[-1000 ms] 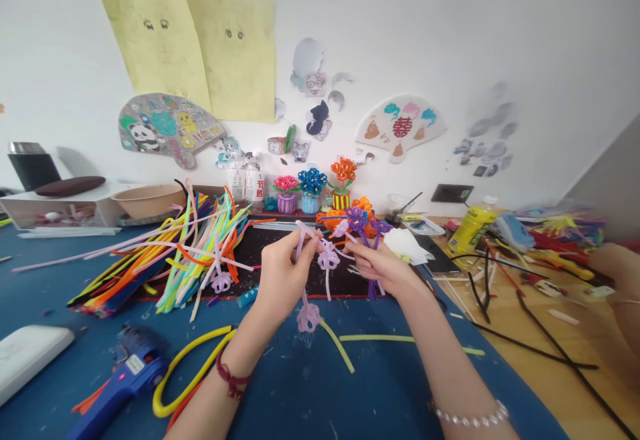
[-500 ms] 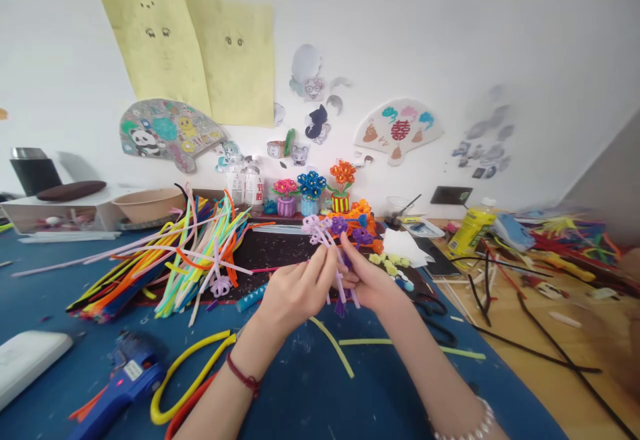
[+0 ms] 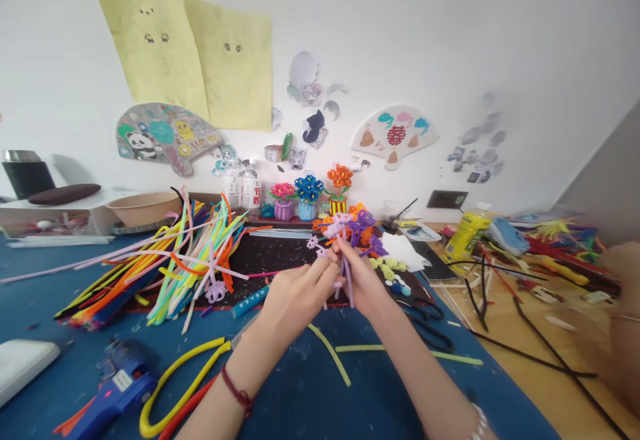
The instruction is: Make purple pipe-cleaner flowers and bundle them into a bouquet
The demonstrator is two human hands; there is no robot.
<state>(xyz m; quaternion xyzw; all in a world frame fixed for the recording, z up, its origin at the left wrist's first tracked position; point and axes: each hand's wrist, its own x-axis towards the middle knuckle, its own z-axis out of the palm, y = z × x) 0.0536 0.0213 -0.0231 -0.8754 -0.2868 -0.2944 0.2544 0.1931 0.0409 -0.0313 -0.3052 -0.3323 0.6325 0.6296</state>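
Over the middle of the table, my left hand (image 3: 303,293) and my right hand (image 3: 364,283) meet around a small bunch of pipe cleaner flowers. Pale lilac flowers (image 3: 336,225) and darker purple flowers (image 3: 361,224) stand above my fingertips. Their lilac stems (image 3: 347,280) run down between my hands. My left fingers pinch toward the stems, while my right thumb and fingers close on the bunch from the other side. One small lilac flower (image 3: 316,245) leans out to the left. My fingers partly hide the stems.
Loose pipe cleaners (image 3: 195,260) lie piled at left, with a blue glue gun (image 3: 113,390) nearer me. Black scissors (image 3: 430,323) lie right of my hands. Finished potted flowers (image 3: 307,200) stand at the back. A yellow bottle (image 3: 467,232) is at right, near another person's arm (image 3: 627,293).
The lilac and purple flowers have drawn closer together in my hands. The purple ones now stand upright beside the lilac ones. The view has shifted slightly.
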